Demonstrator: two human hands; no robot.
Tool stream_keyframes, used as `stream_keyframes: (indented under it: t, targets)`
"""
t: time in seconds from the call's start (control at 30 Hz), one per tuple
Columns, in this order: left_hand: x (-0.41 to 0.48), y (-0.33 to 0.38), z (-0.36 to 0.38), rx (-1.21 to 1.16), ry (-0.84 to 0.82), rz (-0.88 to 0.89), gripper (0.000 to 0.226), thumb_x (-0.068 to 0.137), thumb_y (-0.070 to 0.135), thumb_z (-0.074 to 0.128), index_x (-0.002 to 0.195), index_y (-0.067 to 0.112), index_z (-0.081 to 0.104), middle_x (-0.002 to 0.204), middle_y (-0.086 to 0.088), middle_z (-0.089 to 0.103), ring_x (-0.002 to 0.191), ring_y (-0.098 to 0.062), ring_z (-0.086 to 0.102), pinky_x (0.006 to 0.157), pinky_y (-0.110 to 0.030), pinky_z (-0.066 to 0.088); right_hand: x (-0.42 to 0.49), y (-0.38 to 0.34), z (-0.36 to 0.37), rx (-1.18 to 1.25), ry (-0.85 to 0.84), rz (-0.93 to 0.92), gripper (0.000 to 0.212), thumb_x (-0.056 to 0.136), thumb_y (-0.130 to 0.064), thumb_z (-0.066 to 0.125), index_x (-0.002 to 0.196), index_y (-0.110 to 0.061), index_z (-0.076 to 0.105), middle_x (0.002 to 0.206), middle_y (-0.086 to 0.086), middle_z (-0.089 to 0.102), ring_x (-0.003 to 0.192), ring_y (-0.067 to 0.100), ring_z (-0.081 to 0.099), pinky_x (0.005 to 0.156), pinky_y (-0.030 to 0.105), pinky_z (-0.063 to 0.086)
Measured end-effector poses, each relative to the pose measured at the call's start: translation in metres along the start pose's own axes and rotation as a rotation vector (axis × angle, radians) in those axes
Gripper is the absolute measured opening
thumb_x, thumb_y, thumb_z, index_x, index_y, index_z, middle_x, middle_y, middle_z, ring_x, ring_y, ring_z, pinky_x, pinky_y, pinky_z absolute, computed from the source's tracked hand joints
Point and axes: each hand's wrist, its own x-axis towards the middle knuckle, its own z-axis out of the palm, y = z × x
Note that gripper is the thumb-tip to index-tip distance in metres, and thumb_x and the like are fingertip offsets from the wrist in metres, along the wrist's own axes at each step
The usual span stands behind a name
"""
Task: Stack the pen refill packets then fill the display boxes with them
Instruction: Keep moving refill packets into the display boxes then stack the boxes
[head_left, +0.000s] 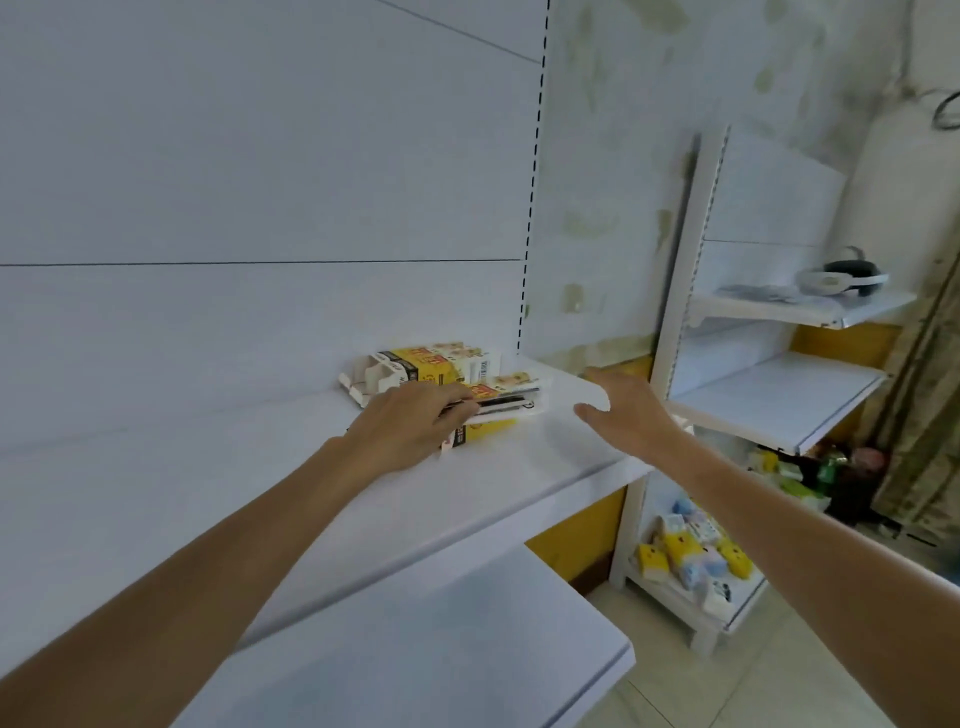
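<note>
yellow packets (509, 387) gripped by left hand (410, 423)

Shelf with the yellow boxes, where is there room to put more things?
The white shelf is bare left of the left hand, from back panel to front edge. A bare patch lies between the right hand and the front edge. It is crowded at the back right, where the left hand grips pen refill packets beside the display boxes.
</note>
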Motion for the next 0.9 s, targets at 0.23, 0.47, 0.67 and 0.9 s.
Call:
stream_keyframes:
  t: [0.23, 0.47, 0.67, 0.9]
  targets:
    - [-0.005, -0.052, -0.023, 0.046, 0.055, -0.283, 0.047, 0.093, 0.054, 0.023, 0.110, 0.030, 0.059, 0.100, 0.004, 0.064, 0.093, -0.022, 0.057, 0.077, -0.033, 0.042, 0.065, -0.029, 0.034, -0.122, -0.186, -0.383, 0.072, 0.080, -0.050, 0.065, 0.142, -0.029, 0.035, 0.148, -0.003, 0.035, 0.137, 0.019, 0.024, 0.111, 0.046, 0.024]
    - [-0.041, -0.087, -0.032, 0.122, 0.060, -0.511, 0.021, 0.097, 0.039, 0.035, 0.082, 0.036, 0.050, 0.068, 0.012, 0.052, 0.068, -0.014, 0.049, 0.060, -0.028, 0.034, 0.109, -0.047, 0.063, -0.045, -0.351, -0.539, 0.066, 0.079, -0.060, 0.058, 0.137, -0.034, 0.042, 0.142, -0.009, 0.045, 0.130, 0.015, 0.038, 0.108, 0.042, 0.028]
    - [-0.040, -0.071, -0.017, 0.191, 0.105, -0.652, 0.021, 0.094, 0.041, 0.040, 0.085, 0.031, 0.056, 0.071, 0.010, 0.055, 0.071, -0.018, 0.052, 0.059, -0.028, 0.034, 0.127, -0.040, 0.076, -0.125, -0.303, -0.714, 0.066, 0.082, -0.069, 0.044, 0.137, -0.033, 0.040, 0.133, -0.006, 0.053, 0.121, 0.015, 0.047, 0.098, 0.035, 0.035]
    - [-0.040, -0.058, -0.004, -0.003, 0.096, -0.808, 0.028, 0.094, 0.039, 0.042, 0.071, 0.028, 0.053, 0.067, 0.002, 0.053, 0.064, -0.017, 0.047, 0.060, -0.030, 0.034, 0.139, -0.029, 0.091, -0.211, -0.183, -0.855, 0.078, 0.075, -0.080, 0.021, 0.135, -0.034, 0.036, 0.121, -0.008, 0.056, 0.112, 0.014, 0.050, 0.088, 0.031, 0.035]
